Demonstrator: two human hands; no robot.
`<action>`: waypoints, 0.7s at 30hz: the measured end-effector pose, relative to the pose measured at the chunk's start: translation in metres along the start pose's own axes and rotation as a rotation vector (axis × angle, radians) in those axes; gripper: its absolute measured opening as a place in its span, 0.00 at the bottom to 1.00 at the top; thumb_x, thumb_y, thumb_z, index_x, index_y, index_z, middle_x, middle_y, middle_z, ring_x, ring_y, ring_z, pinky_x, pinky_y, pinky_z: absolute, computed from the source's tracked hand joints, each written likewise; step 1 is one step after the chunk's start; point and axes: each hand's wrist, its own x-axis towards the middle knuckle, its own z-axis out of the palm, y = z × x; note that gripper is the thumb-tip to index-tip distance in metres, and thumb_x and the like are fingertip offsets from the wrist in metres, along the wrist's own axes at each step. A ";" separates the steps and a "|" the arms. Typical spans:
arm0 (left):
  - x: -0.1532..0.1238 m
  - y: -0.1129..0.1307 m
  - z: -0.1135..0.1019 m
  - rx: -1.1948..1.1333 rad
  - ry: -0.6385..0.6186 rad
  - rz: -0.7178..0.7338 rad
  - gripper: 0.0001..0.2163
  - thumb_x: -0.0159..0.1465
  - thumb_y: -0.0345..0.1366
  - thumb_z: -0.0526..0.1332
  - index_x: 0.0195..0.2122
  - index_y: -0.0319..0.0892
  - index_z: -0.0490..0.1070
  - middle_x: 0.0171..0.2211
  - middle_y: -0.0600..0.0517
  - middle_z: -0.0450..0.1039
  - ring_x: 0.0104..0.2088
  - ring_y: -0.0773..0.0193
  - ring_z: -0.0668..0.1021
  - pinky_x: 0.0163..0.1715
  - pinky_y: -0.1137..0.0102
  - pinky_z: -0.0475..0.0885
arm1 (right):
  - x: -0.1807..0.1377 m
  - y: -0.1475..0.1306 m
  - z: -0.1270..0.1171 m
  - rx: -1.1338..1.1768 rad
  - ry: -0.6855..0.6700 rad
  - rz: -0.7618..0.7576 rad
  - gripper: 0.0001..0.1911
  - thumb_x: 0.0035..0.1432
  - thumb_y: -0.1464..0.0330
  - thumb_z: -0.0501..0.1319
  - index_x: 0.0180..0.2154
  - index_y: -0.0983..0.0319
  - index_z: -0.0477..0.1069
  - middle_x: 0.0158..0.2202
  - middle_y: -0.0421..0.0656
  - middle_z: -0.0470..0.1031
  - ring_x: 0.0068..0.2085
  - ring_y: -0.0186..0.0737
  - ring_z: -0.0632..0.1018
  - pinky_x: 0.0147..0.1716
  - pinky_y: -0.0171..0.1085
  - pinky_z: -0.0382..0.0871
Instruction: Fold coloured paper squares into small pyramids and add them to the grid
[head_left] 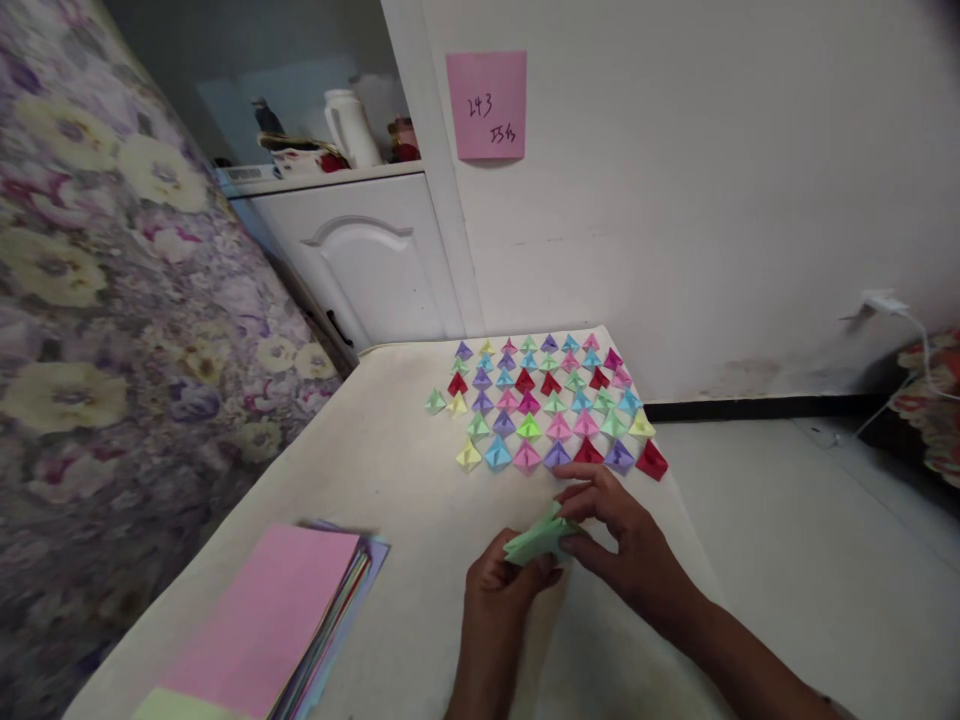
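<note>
A piece of light green folded paper (pixel 536 541) is held between my two hands, above the near part of the table. My left hand (pixel 504 585) pinches its lower left end, thumb in front. My right hand (pixel 611 525) grips the right end between thumb and fingers, with the index finger stretched out above it. Just beyond my hands lie rows of small folded paper pieces (pixel 528 427) in pink, purple, blue, green, yellow and red. The far fingers of my right hand come close to the nearest row, around a purple piece (pixel 557 456).
A stack of coloured paper (pixel 270 610), pink on top, lies at the left of the cream table (pixel 375 460). A floral curtain (pixel 150 300) hangs at the left. Behind stand a white cabinet (pixel 360 265) and a wall with a pink note (pixel 487 105).
</note>
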 end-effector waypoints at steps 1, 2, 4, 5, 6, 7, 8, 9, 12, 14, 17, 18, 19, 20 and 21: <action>-0.001 0.000 0.001 -0.015 0.011 -0.015 0.08 0.46 0.34 0.68 0.25 0.38 0.71 0.22 0.55 0.70 0.27 0.66 0.72 0.31 0.68 0.74 | 0.000 0.001 0.000 -0.002 0.001 0.013 0.09 0.49 0.78 0.60 0.31 0.59 0.69 0.52 0.42 0.62 0.46 0.39 0.70 0.45 0.38 0.66; -0.001 0.001 0.002 -0.027 0.019 -0.030 0.09 0.46 0.33 0.68 0.27 0.38 0.71 0.23 0.54 0.71 0.27 0.65 0.73 0.30 0.68 0.74 | 0.000 0.001 0.001 -0.008 0.003 0.022 0.08 0.48 0.78 0.61 0.29 0.59 0.69 0.51 0.42 0.63 0.46 0.39 0.70 0.45 0.38 0.66; -0.003 0.002 0.003 -0.048 0.014 -0.064 0.10 0.48 0.33 0.68 0.32 0.38 0.72 0.27 0.52 0.73 0.29 0.64 0.74 0.28 0.69 0.74 | 0.000 0.003 0.002 -0.028 0.006 0.036 0.07 0.48 0.78 0.61 0.27 0.60 0.67 0.50 0.42 0.64 0.45 0.39 0.70 0.44 0.37 0.65; -0.003 0.002 0.003 -0.059 -0.001 -0.084 0.11 0.49 0.33 0.67 0.34 0.38 0.72 0.29 0.51 0.74 0.30 0.63 0.74 0.28 0.70 0.74 | 0.000 0.004 0.003 -0.042 0.004 0.045 0.07 0.48 0.78 0.60 0.26 0.60 0.66 0.49 0.42 0.64 0.45 0.38 0.71 0.43 0.37 0.65; -0.004 0.002 0.004 -0.071 -0.019 -0.102 0.12 0.50 0.33 0.67 0.37 0.38 0.72 0.31 0.50 0.74 0.31 0.63 0.74 0.27 0.71 0.74 | 0.001 0.005 0.004 -0.059 0.003 0.055 0.07 0.48 0.78 0.60 0.26 0.61 0.66 0.48 0.42 0.65 0.44 0.38 0.71 0.41 0.36 0.65; -0.005 0.001 0.004 -0.087 -0.035 -0.115 0.13 0.51 0.33 0.66 0.39 0.38 0.72 0.32 0.49 0.74 0.31 0.64 0.74 0.26 0.72 0.74 | 0.001 0.006 0.004 -0.074 0.001 0.066 0.07 0.47 0.78 0.60 0.26 0.61 0.66 0.47 0.42 0.66 0.44 0.38 0.71 0.40 0.35 0.65; -0.005 0.000 0.004 -0.104 -0.045 -0.120 0.14 0.53 0.33 0.65 0.40 0.38 0.71 0.33 0.49 0.74 0.31 0.64 0.74 0.25 0.73 0.74 | 0.001 0.006 0.005 -0.085 -0.001 0.077 0.07 0.47 0.78 0.60 0.25 0.61 0.65 0.46 0.42 0.66 0.43 0.38 0.71 0.39 0.35 0.65; -0.005 -0.002 0.004 -0.120 -0.048 -0.119 0.14 0.54 0.33 0.64 0.41 0.38 0.71 0.34 0.49 0.74 0.32 0.65 0.74 0.25 0.74 0.74 | 0.001 0.007 0.006 -0.091 -0.003 0.084 0.07 0.47 0.78 0.60 0.25 0.61 0.65 0.45 0.42 0.67 0.42 0.38 0.71 0.38 0.34 0.65; -0.006 -0.006 0.004 -0.142 -0.043 -0.107 0.14 0.56 0.34 0.63 0.43 0.38 0.70 0.34 0.49 0.74 0.31 0.66 0.73 0.23 0.75 0.73 | 0.001 0.009 0.007 -0.094 -0.015 0.095 0.07 0.47 0.78 0.60 0.25 0.62 0.65 0.39 0.41 0.69 0.39 0.37 0.71 0.36 0.34 0.64; -0.005 -0.009 0.004 -0.150 -0.046 -0.128 0.14 0.56 0.34 0.63 0.44 0.37 0.70 0.34 0.48 0.73 0.30 0.66 0.73 0.22 0.76 0.72 | 0.002 0.010 0.008 -0.100 -0.033 0.114 0.07 0.47 0.78 0.59 0.25 0.62 0.65 0.33 0.40 0.68 0.35 0.36 0.71 0.34 0.33 0.63; -0.004 -0.011 0.003 -0.176 -0.056 -0.178 0.14 0.56 0.34 0.63 0.43 0.36 0.71 0.30 0.49 0.73 0.27 0.68 0.73 0.20 0.77 0.71 | 0.001 0.011 0.009 -0.116 -0.051 0.148 0.06 0.48 0.78 0.59 0.25 0.61 0.65 0.27 0.37 0.66 0.31 0.34 0.69 0.30 0.32 0.62; -0.004 -0.012 0.002 -0.187 -0.061 -0.193 0.14 0.55 0.34 0.63 0.42 0.35 0.72 0.29 0.49 0.73 0.26 0.69 0.72 0.19 0.77 0.71 | 0.001 0.011 0.009 -0.118 -0.054 0.156 0.06 0.48 0.78 0.59 0.25 0.61 0.66 0.27 0.37 0.66 0.30 0.34 0.69 0.30 0.32 0.62; -0.004 -0.012 0.002 -0.199 -0.064 -0.207 0.13 0.55 0.34 0.63 0.41 0.35 0.72 0.28 0.49 0.72 0.25 0.70 0.72 0.19 0.77 0.71 | 0.000 0.011 0.009 -0.117 -0.058 0.161 0.06 0.48 0.78 0.59 0.26 0.61 0.66 0.27 0.37 0.66 0.30 0.34 0.69 0.30 0.32 0.62; -0.005 -0.012 0.002 -0.210 -0.065 -0.220 0.13 0.55 0.34 0.63 0.40 0.34 0.72 0.27 0.50 0.72 0.24 0.70 0.72 0.18 0.77 0.71 | 0.000 0.011 0.009 -0.114 -0.065 0.163 0.06 0.48 0.78 0.58 0.26 0.61 0.67 0.27 0.37 0.67 0.31 0.34 0.70 0.30 0.32 0.62; -0.005 -0.011 0.002 -0.220 -0.065 -0.229 0.12 0.55 0.34 0.63 0.39 0.34 0.73 0.27 0.50 0.72 0.24 0.70 0.72 0.18 0.78 0.70 | -0.001 0.011 0.009 -0.108 -0.072 0.163 0.06 0.48 0.78 0.58 0.26 0.61 0.68 0.27 0.37 0.67 0.31 0.34 0.70 0.30 0.32 0.63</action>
